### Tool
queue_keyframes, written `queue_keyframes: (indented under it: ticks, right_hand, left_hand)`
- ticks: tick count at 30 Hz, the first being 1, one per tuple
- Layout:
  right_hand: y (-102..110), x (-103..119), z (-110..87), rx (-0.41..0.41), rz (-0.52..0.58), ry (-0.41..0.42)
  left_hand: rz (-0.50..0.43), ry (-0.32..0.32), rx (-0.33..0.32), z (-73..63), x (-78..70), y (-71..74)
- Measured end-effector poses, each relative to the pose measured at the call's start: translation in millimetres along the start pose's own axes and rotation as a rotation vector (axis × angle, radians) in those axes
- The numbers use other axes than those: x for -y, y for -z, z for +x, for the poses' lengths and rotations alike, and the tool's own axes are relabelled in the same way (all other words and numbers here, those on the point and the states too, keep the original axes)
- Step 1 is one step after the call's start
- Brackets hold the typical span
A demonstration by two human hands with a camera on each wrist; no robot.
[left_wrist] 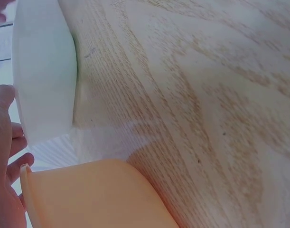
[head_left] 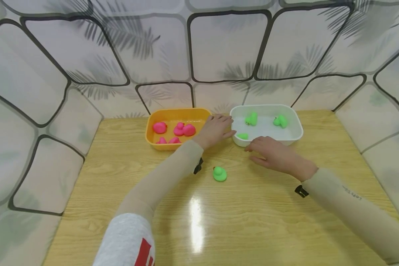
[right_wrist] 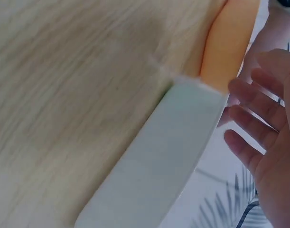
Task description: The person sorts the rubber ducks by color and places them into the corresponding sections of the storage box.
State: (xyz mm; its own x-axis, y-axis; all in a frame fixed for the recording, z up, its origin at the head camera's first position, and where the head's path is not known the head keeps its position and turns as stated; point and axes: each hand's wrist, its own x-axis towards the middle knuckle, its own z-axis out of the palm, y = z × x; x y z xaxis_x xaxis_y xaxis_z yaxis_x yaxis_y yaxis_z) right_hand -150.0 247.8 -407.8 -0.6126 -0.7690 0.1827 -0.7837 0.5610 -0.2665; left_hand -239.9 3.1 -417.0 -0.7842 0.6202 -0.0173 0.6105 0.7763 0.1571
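My left hand (head_left: 216, 129) reaches over the right end of the orange tub (head_left: 163, 147), its fingertips at the left rim of the white tub (head_left: 294, 138). Over that tub's front edge hovers my right hand (head_left: 274, 153), fingers loosely extended and holding nothing; the right wrist view shows them spread beside the white wall (right_wrist: 159, 152). Two green rubber ducks (head_left: 251, 119) (head_left: 280, 121) sit in the white tub, and part of another green duck (head_left: 242, 136) shows near its front wall. Several pink ducks (head_left: 188, 129) lie in the orange tub. One green duck (head_left: 220, 174) stands on the table between my forearms.
Both tubs stand side by side at the back of the wooden table (head_left: 252, 221), with a narrow gap between them. A patterned curtain-like backdrop (head_left: 226, 44) rises right behind them and along both sides.
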Motion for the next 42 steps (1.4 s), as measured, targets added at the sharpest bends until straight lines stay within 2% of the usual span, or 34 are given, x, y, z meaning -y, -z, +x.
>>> queue_keyframes:
  ticks: [9, 15, 19, 25, 31, 42]
  right_hand:
    - [-28.5, 20.4, 1.5, 0.018, 0.001, 0.117]
    - [-42.5, 32.8, 5.5, 0.122, 0.057, 0.071]
    - [-46.7, 39.1, 11.2, 0.134, 0.083, 0.056]
    - [-47.2, 47.1, 19.3, 0.121, 0.093, 0.107]
    - [-54.7, 47.4, 25.4, 0.102, 0.050, 0.164]
    - [-56.3, 49.4, 26.6, 0.134, 0.045, 0.152]
  left_hand:
    - [-0.005, 0.002, -0.014, -0.9, 0.3, 1.0]
    - [0.009, -0.004, -0.010, -0.4, -0.3, 0.4]
    - [0.021, -0.010, -0.018, 0.4, 0.0, 0.1]
    - [0.022, -0.014, -0.022, 0.6, 0.0, -0.2]
    - [0.016, -0.017, -0.025, 0.4, -0.2, -0.7]
    - [0.021, -0.010, -0.014, -0.4, -1.1, -1.4]
